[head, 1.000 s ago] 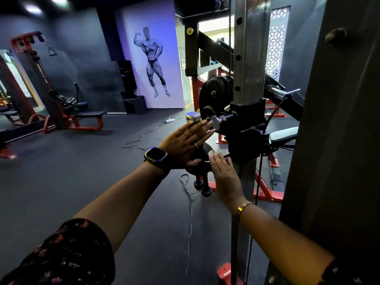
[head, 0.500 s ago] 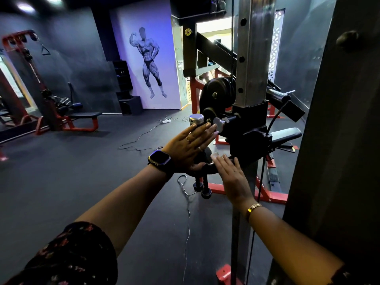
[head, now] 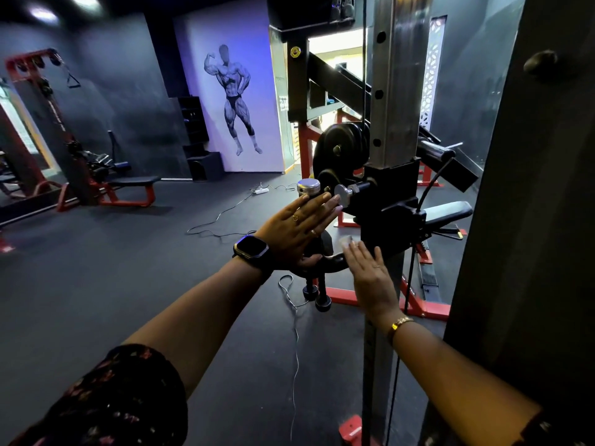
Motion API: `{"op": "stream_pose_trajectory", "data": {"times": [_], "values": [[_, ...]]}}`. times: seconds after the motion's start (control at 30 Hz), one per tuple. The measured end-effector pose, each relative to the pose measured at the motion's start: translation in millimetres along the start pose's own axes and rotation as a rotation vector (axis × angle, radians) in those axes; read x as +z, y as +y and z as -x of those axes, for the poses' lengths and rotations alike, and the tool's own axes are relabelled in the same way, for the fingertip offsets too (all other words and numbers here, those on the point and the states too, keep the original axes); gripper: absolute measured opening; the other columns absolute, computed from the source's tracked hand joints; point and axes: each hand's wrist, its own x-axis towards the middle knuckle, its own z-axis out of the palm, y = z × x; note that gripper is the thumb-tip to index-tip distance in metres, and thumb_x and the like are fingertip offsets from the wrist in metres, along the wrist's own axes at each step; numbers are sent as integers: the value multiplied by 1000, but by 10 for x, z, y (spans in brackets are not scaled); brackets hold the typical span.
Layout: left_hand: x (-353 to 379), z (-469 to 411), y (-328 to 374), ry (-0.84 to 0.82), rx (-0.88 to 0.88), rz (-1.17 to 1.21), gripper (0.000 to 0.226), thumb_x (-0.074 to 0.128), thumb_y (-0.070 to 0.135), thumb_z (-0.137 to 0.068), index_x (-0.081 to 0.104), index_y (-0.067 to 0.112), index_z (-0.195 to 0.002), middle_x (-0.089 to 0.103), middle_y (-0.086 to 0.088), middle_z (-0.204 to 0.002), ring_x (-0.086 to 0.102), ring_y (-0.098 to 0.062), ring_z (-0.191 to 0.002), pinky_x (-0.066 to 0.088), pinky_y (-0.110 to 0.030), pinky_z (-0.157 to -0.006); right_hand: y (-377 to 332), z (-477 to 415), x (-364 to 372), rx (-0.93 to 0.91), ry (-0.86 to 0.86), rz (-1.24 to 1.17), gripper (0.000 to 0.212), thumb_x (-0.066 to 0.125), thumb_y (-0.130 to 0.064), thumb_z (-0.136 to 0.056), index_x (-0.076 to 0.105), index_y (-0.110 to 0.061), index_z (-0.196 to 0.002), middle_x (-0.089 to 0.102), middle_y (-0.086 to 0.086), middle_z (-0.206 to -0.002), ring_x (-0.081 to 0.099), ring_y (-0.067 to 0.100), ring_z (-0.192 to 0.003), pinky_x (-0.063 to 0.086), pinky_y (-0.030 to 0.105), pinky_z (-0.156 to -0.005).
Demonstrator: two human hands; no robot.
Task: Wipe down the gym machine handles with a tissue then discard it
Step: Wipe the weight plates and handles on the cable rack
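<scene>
A: Left hand (head: pixel 299 233)?
B: Flat. The fingers are straight and together, pointing up and to the right. The palm side is against the curved black handle (head: pixel 335 260) and the thumb sits low on it. The hand isn't wrapped round it. There's a watch (head: pixel 251 247) on that wrist.
A: Right hand (head: pixel 370 278)?
B: Also flat with straight fingers, clasping nothing. The fingertips press on a pale tissue (head: pixel 345 242). There's a bracelet (head: pixel 399 324) on the wrist.
A: Where exactly is the tissue?
B: At the handle's right end, just below the black bracket (head: pixel 396 204). Only a small pale edge shows past the fingertips and the rest is under the fingers. Can't tell whether it lies on the handle or the bracket.
A: The hands, touching each other?
B: No, they're apart, with a stretch of handle between them.
A: And the machine?
B: The bracket sits on a steel post (head: pixel 391 91) with holes. A silver knob (head: pixel 343 194) sticks out of the bracket to the left, just beside the left fingertips.
A: Anything else?
B: A thin cord (head: pixel 295 333) on the dark floor below the hands. A red-framed bench (head: pixel 135 181) is far left, well apart.
</scene>
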Motion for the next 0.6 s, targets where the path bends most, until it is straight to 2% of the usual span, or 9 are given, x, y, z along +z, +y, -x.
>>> {"op": "stream_pose_trajectory", "data": {"times": [0.13, 0.23, 0.3, 0.4, 0.5, 0.6], "values": [[2, 4, 6, -14, -13, 1, 84, 33, 60, -88, 17, 7, -151, 16, -12, -156, 17, -29, -145, 6, -41, -120, -208, -218, -46, 192, -71, -77, 50, 37, 6, -80, 55, 3, -127, 57, 23, -130, 51, 38, -125, 26, 53, -107], [-7, 4, 11, -29, -21, 14, 83, 30, 61, -90, 20, 7, -151, 16, -11, -156, 16, -29, -145, 5, -41, -120, -413, -162, -31, 108, -61, -185, 52, 37, 5, -79, 54, 2, -129, 55, 22, -132, 48, 37, -128, 34, 56, -106], [-7, 1, 11, -38, -16, 11, 81, 29, 61, -90, 21, 7, -151, 20, -12, -156, 17, -29, -145, 7, -41, -120, -376, 4, -46, 18, -59, -218, 59, 34, 3, -81, 44, -1, -139, 47, 17, -142, 39, 32, -135, 28, 53, -111], [-38, 3, 24, -60, -20, -6, 81, 32, 60, -90, 22, 7, -151, 26, -13, -157, 18, -29, -145, 13, -43, -120, -117, 30, -125, -80, -76, -71, 58, 27, 1, -88, 40, -8, -144, 41, 10, -147, 33, 28, -139, 25, 52, -114], [-18, 17, 13, -71, -12, -19, 84, 31, 61, -88, 18, 9, -152, 17, -11, -157, 15, -29, -146, 8, -42, -120, -33, -180, -194, -35, -215, -32, 52, 36, 2, -87, 46, -7, -138, 46, 11, -144, 30, 28, -141, 18, 47, -118], [-15, 7, 4, -70, -12, -22, 85, 29, 63, -87, 16, 9, -152, 13, -10, -156, 15, -29, -146, 4, -42, -120, -101, -293, -182, 55, -319, -111, 47, 37, 6, -92, 43, -7, -137, 37, 12, -149, 17, 26, -146, 3, 40, -120]]}}
